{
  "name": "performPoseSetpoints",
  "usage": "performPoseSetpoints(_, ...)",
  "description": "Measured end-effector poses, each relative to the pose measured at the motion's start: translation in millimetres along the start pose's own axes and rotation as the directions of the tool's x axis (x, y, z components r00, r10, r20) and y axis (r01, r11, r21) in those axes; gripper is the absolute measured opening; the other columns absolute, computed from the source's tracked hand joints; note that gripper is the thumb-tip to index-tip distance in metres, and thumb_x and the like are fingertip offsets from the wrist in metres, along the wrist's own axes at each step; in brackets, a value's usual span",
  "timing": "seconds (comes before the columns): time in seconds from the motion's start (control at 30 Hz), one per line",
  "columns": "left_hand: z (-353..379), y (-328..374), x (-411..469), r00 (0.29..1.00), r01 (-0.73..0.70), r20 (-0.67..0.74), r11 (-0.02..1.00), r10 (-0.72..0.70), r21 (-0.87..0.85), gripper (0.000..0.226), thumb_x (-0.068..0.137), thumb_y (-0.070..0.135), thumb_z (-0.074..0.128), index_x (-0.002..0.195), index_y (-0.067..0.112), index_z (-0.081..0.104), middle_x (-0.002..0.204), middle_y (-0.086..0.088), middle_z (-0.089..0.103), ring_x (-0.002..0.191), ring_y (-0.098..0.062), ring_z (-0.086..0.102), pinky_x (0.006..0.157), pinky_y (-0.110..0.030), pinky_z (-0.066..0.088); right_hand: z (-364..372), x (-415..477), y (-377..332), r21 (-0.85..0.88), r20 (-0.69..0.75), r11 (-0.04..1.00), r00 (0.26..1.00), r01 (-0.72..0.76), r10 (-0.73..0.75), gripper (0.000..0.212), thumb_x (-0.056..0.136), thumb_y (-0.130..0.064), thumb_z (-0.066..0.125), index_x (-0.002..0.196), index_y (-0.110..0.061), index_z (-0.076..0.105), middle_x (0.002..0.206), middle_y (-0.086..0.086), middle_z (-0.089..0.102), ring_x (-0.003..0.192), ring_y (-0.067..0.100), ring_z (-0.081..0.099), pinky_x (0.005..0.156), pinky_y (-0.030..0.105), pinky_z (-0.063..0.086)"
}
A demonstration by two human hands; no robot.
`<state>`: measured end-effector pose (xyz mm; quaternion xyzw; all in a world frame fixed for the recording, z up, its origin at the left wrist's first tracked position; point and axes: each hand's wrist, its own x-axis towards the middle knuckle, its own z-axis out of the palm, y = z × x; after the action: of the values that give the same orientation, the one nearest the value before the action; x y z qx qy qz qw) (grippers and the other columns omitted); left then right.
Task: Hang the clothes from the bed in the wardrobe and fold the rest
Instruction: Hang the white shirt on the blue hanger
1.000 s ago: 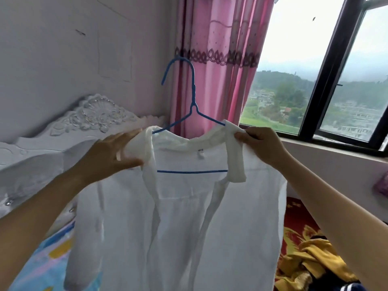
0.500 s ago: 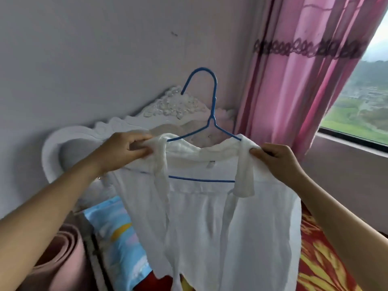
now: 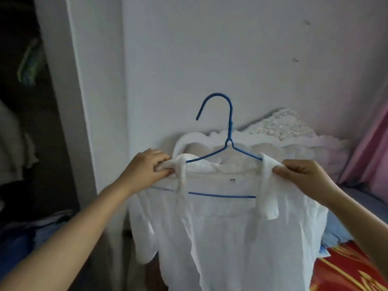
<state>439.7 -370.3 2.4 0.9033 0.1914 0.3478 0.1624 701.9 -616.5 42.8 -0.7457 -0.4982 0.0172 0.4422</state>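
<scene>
A white shirt [image 3: 226, 238] hangs on a blue wire hanger [image 3: 227, 131], held up in front of me. My left hand [image 3: 144, 169] grips the shirt's left shoulder over the hanger end. My right hand [image 3: 302, 177] pinches the right shoulder and collar. The hanger's hook points up, free of any rail. The open wardrobe [image 3: 27, 122] shows dark at the left edge, with clothes hanging inside. The bed [image 3: 346, 269] with a red patterned cover lies at the lower right.
A white wardrobe side panel [image 3: 84, 101] stands between the wardrobe opening and the grey wall. The carved white headboard [image 3: 281, 131] is behind the shirt. A pink curtain [image 3: 371, 148] hangs at the right. Blue cloth [image 3: 31, 234] lies low inside the wardrobe.
My view has swung left, away from the window and curtain, bringing the wardrobe into sight. Both hands keep the same hold on the shirt and hanger, carried leftward.
</scene>
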Motion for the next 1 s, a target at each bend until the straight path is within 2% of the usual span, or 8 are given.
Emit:
performPoseSetpoints(0.1,-63.2,-57.1,-42.1,0.998,0.066,-0.002,0.987,-0.067,0.146,0.048,0.074,0.044,0.062,0.110,0.013,0.067,0.106,-0.005,0.067,0.103,-0.027,0.054,0.090,-0.042,0.042,60.1,8.4,-37.7,0.109,0.021,0.994,1.000,-0.012,0.010,0.038,0.088,-0.015,0.062,0.055,-0.003,0.047,0.046,-0.009,0.037,0.040,0.001,0.030,0.038,0.012,0.023)
performPoseSetpoints(0.2,-118.6,-113.2,-79.5,0.987,0.162,-0.021,0.950,-0.162,0.266,0.059,0.083,0.041,0.067,0.136,0.024,0.048,0.135,0.001,0.049,0.126,-0.023,0.037,0.102,-0.036,0.031,117.9,17.6,-68.1,0.242,0.027,0.967,0.997,-0.080,0.075,0.040,0.087,-0.017,0.063,0.050,-0.008,0.053,0.044,-0.006,0.041,0.037,0.004,0.033,0.035,0.011,0.023)
performPoseSetpoints(0.3,-175.7,-160.9,-115.2,0.953,0.302,-0.149,0.884,-0.265,0.356,0.068,0.086,0.042,0.062,0.145,0.025,0.033,0.149,-0.003,0.031,0.136,-0.022,0.021,0.108,-0.037,0.022,179.3,26.5,-110.2,0.274,0.066,0.954,0.993,-0.117,0.103,0.043,0.085,-0.024,0.065,0.046,-0.013,0.054,0.041,-0.007,0.042,0.036,0.005,0.034,0.034,0.011,0.022)
performPoseSetpoints(0.5,-251.9,-219.7,-180.3,0.858,0.505,-0.327,0.764,-0.395,0.403,0.067,0.089,0.045,0.054,0.147,0.027,0.025,0.153,-0.004,0.021,0.138,-0.020,0.012,0.109,-0.040,0.020,277.3,22.7,-198.7,0.355,0.220,0.908,0.964,-0.222,0.150,0.037,0.081,-0.027,0.071,0.052,-0.005,0.062,0.045,0.000,0.049,0.039,0.013,0.040,0.040,0.017,0.033)
performPoseSetpoints(0.6,-276.1,-242.6,-208.8,0.806,0.579,-0.408,0.716,-0.429,0.391,0.065,0.090,0.041,0.055,0.146,0.022,0.029,0.151,-0.008,0.026,0.138,-0.023,0.015,0.110,-0.039,0.018,321.1,16.2,-244.5,0.502,0.469,0.710,0.845,-0.494,0.256,0.021,0.075,-0.016,0.073,0.075,0.005,0.068,0.060,0.015,0.067,0.043,0.023,0.059,0.044,0.029,0.052)
performPoseSetpoints(0.7,-294.4,-262.7,-228.9,0.745,0.652,-0.475,0.663,-0.469,0.368,0.062,0.090,0.037,0.056,0.145,0.019,0.033,0.148,-0.009,0.030,0.136,-0.025,0.019,0.108,-0.038,0.020,360.2,23.0,-282.2,0.543,0.593,0.570,0.762,-0.617,0.260,0.018,0.078,-0.014,0.071,0.081,0.004,0.067,0.066,0.014,0.070,0.055,0.026,0.066,0.050,0.031,0.056)
performPoseSetpoints(0.87,-328.7,-297.9,-243.9,0.715,0.686,-0.514,0.616,-0.474,0.387,0.057,0.090,0.035,0.057,0.142,0.017,0.038,0.146,-0.010,0.034,0.133,-0.024,0.020,0.106,-0.040,0.023,416.5,56.0,-343.5,0.672,0.603,0.436,0.784,-0.599,0.147,0.017,0.085,-0.013,0.061,0.069,-0.007,0.061,0.047,0.004,0.059,0.040,0.013,0.058,0.042,0.020,0.048)
performPoseSetpoints(1.0,-359.3,-327.5,-235.0,0.710,0.695,-0.548,0.565,-0.443,0.444,0.055,0.091,0.034,0.057,0.139,0.015,0.042,0.144,-0.012,0.036,0.132,-0.026,0.022,0.104,-0.040,0.025,466.5,93.4,-385.9,0.715,0.531,0.491,0.843,-0.497,0.079,0.018,0.085,-0.005,0.056,0.067,-0.006,0.059,0.043,0.004,0.056,0.041,0.014,0.057,0.039,0.020,0.046)
